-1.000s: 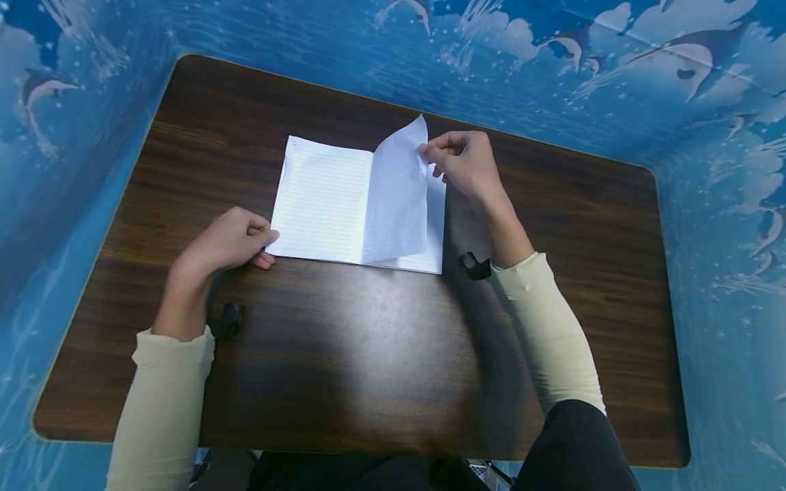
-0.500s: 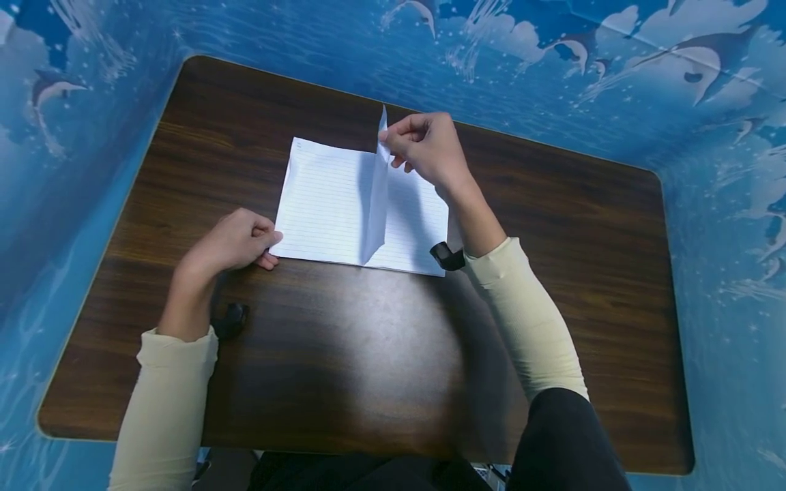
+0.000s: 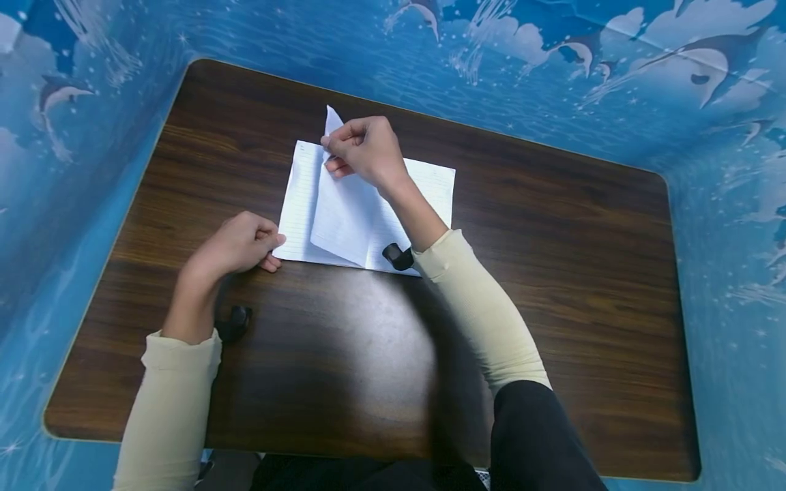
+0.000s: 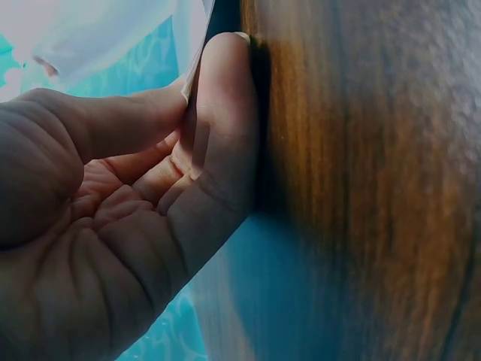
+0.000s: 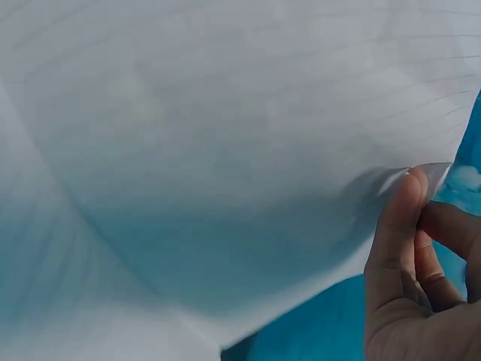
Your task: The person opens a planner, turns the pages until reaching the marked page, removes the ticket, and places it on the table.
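Observation:
An open notebook [image 3: 430, 187] with lined white pages lies on the brown table. My right hand [image 3: 367, 151] pinches the edge of one raised page [image 3: 344, 218] near its far corner, and that page leans over the left half. In the right wrist view the page [image 5: 225, 135] fills most of the picture, its edge between thumb and finger of the right hand [image 5: 425, 263]. My left hand [image 3: 242, 242] pinches the notebook's near left corner. Up close in the left wrist view, thumb and forefinger of the left hand [image 4: 143, 165] hold the thin paper edge.
The wood-grain table [image 3: 552, 307] has rounded corners and stands against a blue wall covering [image 3: 522, 75] printed with dolphins. Black wrist cameras are strapped at both wrists, the right one [image 3: 398, 257] just over the notebook's near edge.
My right hand has carried the page from the right side, past upright, over to the left half. The left hand keeps its hold on the near left corner.

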Tool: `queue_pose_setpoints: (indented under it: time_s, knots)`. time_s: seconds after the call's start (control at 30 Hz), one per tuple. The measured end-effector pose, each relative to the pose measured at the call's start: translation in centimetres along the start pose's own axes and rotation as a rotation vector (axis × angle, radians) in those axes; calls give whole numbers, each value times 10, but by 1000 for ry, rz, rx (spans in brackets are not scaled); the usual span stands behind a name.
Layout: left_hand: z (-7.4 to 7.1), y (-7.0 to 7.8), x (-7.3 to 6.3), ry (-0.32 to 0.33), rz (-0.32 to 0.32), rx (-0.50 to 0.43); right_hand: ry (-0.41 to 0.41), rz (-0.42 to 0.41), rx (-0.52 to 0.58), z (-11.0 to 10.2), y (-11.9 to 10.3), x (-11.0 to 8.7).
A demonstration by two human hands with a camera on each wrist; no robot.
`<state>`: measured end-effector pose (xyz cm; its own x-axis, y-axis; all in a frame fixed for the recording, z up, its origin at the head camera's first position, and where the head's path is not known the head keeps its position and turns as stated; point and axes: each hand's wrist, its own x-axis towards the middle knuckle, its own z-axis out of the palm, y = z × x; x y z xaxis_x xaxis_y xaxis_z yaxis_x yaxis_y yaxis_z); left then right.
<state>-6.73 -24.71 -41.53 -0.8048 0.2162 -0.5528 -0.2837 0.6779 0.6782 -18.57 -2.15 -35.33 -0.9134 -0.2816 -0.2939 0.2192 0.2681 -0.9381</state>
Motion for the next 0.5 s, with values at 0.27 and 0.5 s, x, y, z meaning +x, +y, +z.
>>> queue_pose_setpoints:
  time_s: [0.27,0.5]
  knots:
    - [-1,4,1,-29,-30,-21,43,61,-127,35,17,20]
    - [-1,4,0,-23,-11,-42,46,103,-269,58,34,34]
